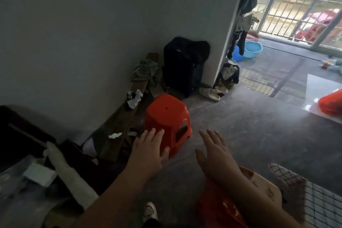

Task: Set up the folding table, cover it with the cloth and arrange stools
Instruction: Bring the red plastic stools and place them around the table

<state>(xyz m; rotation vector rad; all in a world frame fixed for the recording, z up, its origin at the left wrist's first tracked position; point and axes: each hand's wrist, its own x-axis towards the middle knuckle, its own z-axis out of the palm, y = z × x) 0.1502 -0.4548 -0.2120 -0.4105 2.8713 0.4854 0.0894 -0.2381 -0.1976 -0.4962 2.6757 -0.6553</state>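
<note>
Red stool (167, 120): stands upright on the grey floor (240, 135), close to the wall, with the wooden planks (127, 114) just beside it on the left and the black suitcase (183, 65) behind it.
Left hand (149, 152): reaches forward, palm down, at the stool's near left side.
Left fingers (153, 133): straight and spread wide, holding nothing. The tips lie over the stool's near wall below the seat and the thumb crosses its lower near corner. The blur makes it hard to say whether they actually touch the plastic.
Right hand (216, 155): stretched out palm down to the right of the stool, level with its near leg.
Right fingers (211, 135): straight, fairly close together, holding nothing. A strip of bare floor shows between them and the stool, so they are apart from it.
Checked cloth (314, 201): in the lower right corner, laid over a flat surface, probably the counter.
Red shape (220, 209): glossy, under the right forearm at the bottom edge, possibly another stool.
Blue basin (252, 49): on the floor beyond the doorway, well apart from the stool.
Slippers (210, 93): on the floor at the foot of the wall corner, right of the suitcase.
</note>
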